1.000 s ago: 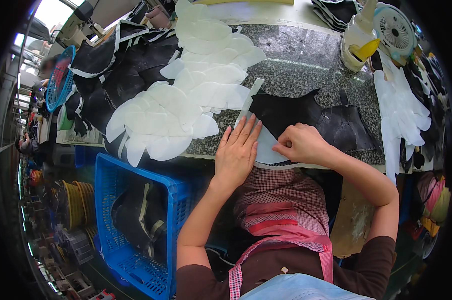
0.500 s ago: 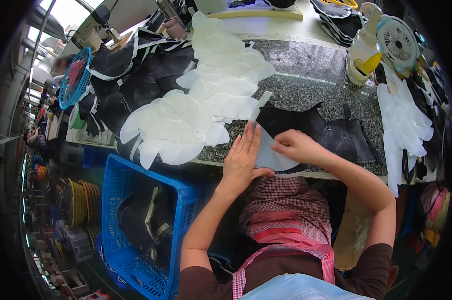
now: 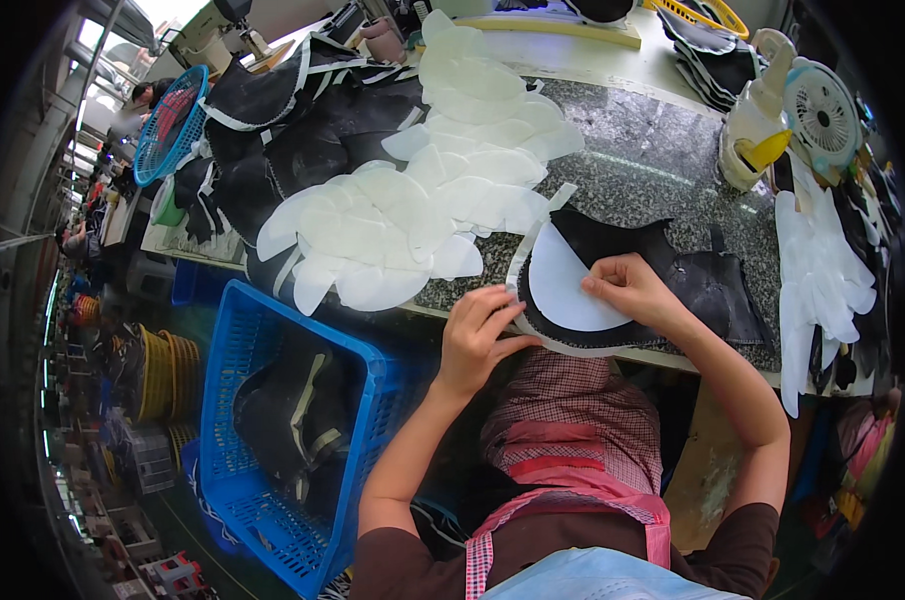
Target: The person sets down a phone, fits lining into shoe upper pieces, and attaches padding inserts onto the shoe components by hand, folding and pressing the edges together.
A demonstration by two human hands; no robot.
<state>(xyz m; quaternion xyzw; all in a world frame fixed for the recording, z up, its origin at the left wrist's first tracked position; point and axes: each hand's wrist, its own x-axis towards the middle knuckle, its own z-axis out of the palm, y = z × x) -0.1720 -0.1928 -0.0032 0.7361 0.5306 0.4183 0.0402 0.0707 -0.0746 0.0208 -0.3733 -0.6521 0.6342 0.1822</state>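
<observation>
A black shoe-upper-like piece [image 3: 708, 285] lies at the front edge of the speckled stone worktop, a white strip [image 3: 573, 348] running along its curved left rim. On its left part rests a smooth white half-round lining piece [image 3: 570, 290]. My right hand [image 3: 633, 292] pinches the straight right edge of that white piece between thumb and fingers. With fingers bent, my left hand [image 3: 483, 330] grips the white strip at the rim's lower left, thumb below and fingertips above. The undersides of both pieces are hidden.
Loose white pieces [image 3: 373, 230] are heaped left of the work, beside stacked black pieces [image 3: 323, 140]. A blue crate [image 3: 373, 375] with black pieces stands below left. At the right are a glue-stained container [image 3: 738, 150], a small fan [image 3: 823, 115] and more white pieces [image 3: 823, 270].
My left hand has gone from lying flat on the white piece to bent fingers at the rim. The white piece now shows whole, with the black stitched rim around it. The view has shifted slightly.
</observation>
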